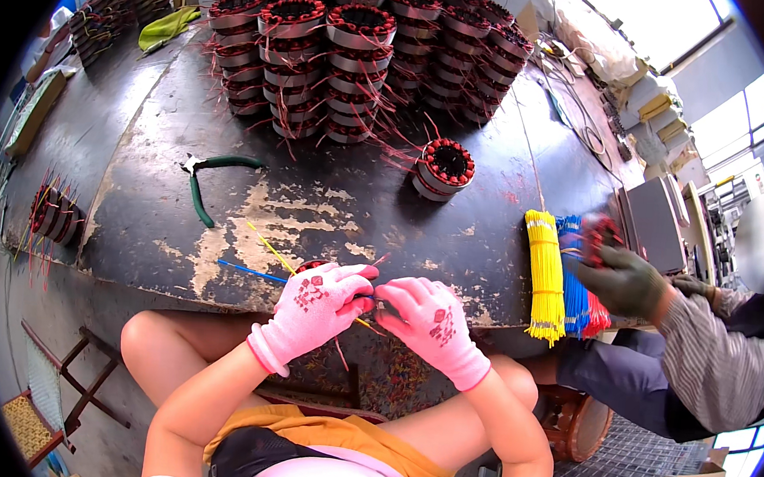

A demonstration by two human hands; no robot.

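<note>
Both my hands wear pink gloves and meet at the near edge of the table. My left hand [313, 309] is closed, thumb and fingertips pinching thin wire. Facing it, my right hand [432, 326] pinches wire too, its fingertips almost touching the left's. Behind my left hand sits a motor stator with red windings [311, 265], mostly hidden by the glove. A yellow wire [268, 246] and a blue wire [251, 271] stick out from it to the left. Green-handled cutting pliers [219, 163] lie spread on the table beyond.
Stacked stators [323, 66] fill the far table; a single stator [444, 170] stands nearer. Right lie yellow [545, 272], blue [575, 292] and red wire bundles [598, 316]. There, a co-worker's gloved hand [620, 282] holds a blurred stator. A wired stator [54, 214] lies far left.
</note>
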